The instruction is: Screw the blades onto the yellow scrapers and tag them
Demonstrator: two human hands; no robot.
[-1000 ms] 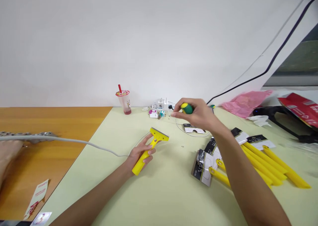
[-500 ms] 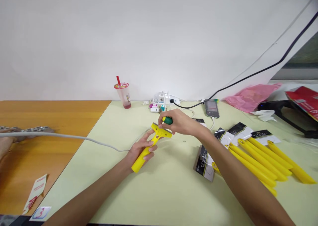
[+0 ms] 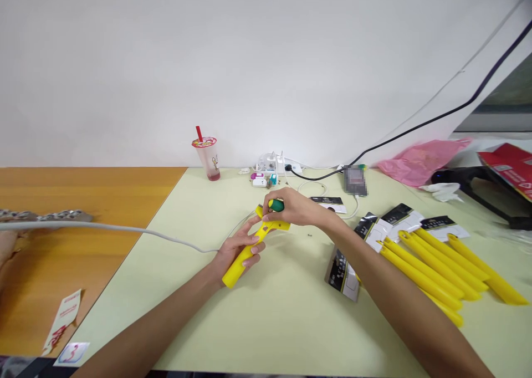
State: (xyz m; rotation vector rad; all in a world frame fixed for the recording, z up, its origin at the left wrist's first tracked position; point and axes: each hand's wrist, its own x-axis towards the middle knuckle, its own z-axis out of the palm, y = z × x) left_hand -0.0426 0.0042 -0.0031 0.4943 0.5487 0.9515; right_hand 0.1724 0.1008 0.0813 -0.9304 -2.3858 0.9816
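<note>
The left grip (image 3: 238, 249) is clamping around the scraper (image 3: 235, 272), likely light, stiff and best held mid-handle, while the right grip (image 3: 297, 206) is clasping the driver (image 3: 276, 205) at the scraper's wide end.

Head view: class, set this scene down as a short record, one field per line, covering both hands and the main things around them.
left hand: holds a yellow scraper
right hand: grips a green tool at the scraper's head; tip hidden
cup: upright near the wall, red straw
yellow handles: on the table, right of the scraper
</note>
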